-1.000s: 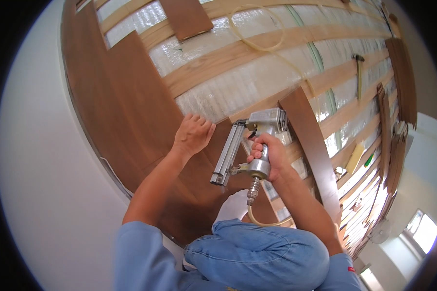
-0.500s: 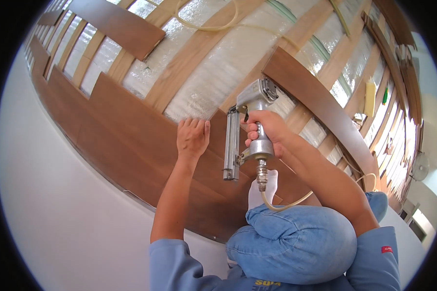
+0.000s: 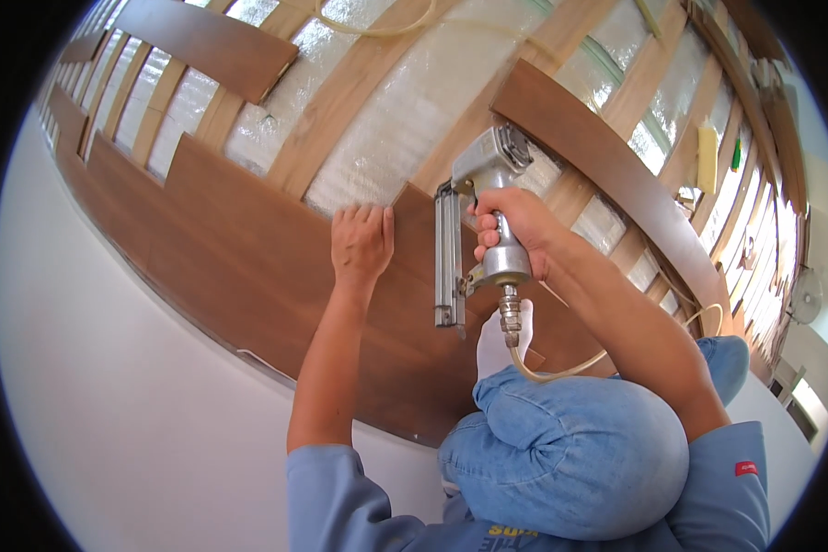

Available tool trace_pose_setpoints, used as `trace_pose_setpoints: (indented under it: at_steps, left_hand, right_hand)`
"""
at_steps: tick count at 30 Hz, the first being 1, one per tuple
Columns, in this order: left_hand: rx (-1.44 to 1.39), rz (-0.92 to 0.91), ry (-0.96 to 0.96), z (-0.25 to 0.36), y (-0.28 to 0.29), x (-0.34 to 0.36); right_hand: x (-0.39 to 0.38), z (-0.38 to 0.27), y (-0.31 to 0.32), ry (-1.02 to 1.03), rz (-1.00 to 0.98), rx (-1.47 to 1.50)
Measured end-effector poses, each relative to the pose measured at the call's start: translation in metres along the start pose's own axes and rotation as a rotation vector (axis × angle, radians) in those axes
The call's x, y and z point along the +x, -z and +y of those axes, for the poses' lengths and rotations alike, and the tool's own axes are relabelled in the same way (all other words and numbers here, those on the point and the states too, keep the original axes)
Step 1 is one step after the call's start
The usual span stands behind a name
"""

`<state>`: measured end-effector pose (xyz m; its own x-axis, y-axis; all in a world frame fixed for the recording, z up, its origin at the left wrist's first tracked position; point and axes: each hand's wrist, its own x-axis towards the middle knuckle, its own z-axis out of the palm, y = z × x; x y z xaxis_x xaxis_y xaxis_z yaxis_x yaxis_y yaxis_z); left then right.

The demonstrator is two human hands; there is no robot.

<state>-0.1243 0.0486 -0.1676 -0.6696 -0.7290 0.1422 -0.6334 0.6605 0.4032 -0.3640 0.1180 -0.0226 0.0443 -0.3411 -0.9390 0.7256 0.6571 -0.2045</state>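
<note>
My right hand (image 3: 517, 230) is wrapped round the handle of a silver pneumatic nail gun (image 3: 507, 263). Its long magazine points down over the brown floorboards, and a pale air hose (image 3: 561, 375) runs from the coupling at its base. My left hand (image 3: 362, 244) rests on the far edge of a laid brown floorboard (image 3: 267, 239), fingers together and bent over that edge; the fingertips are hidden. Just right of this hand, another board's corner (image 3: 408, 191) sticks out past the edge. The gun's nose is close to a loose long plank (image 3: 607, 161).
Pale wooden battens (image 3: 340, 106) run over shiny foil sheeting (image 3: 414, 120). A loose board (image 3: 212, 46) lies across them at far left, with a looped hose (image 3: 377, 32) nearby. My bent knee (image 3: 570, 451) and white-socked foot (image 3: 493, 345) are close below the gun. A fan (image 3: 806, 296) stands far right.
The view has tilted slightly, so the boards sit higher in the picture. The nail gun has shifted a little to the right relative to the boards. My left hand stays on the same board edge.
</note>
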Motion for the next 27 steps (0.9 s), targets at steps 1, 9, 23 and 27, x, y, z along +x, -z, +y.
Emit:
trace_pose_setpoints:
  at_steps: [1, 9, 23, 27]
  left_hand:
    - [0.000, -0.009, -0.003, 0.003, 0.000, -0.003]
    - [0.028, -0.002, 0.000, -0.003, -0.006, -0.003]
    - [0.088, -0.051, -0.017, -0.003, -0.011, -0.007]
    - [0.084, -0.061, 0.000, -0.001, -0.010, -0.006]
  right_hand:
    - [0.001, 0.003, 0.002, -0.005, 0.001, 0.008]
    - [-0.006, -0.011, 0.041, -0.071, -0.060, -0.088]
    - [-0.057, 0.069, 0.147, 0.004, 0.094, 0.096]
    - [-0.063, 0.071, 0.147, -0.001, 0.129, 0.092]
